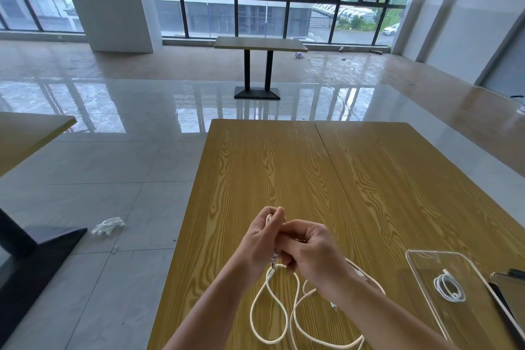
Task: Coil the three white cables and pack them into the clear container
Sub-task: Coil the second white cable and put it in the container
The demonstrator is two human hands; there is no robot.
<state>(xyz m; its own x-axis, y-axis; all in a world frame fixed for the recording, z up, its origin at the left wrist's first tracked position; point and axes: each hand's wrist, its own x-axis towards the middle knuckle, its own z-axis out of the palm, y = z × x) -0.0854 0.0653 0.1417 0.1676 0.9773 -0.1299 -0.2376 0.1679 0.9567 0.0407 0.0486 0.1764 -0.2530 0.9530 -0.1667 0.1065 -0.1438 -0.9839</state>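
Note:
Above the near part of the wooden table [284, 167], my left hand [262, 237] grips a few turns of a white braided cable [272, 312]. My right hand [308, 247] pinches the same cable just beside it. The cable's free length hangs down and lies in loose loops on the table under my wrists. A second white cable [369, 278] shows partly behind my right forearm. At the right stands the clear container [420, 261], and one small coiled white cable [449, 287] lies inside it.
A dark phone or tablet [511, 290] lies at the table's right edge beside the container. The table's left edge runs close to my left arm. Another table [260, 44] stands far back, a third [25, 133] at the left; a crumpled wrapper [108, 226] lies on the floor.

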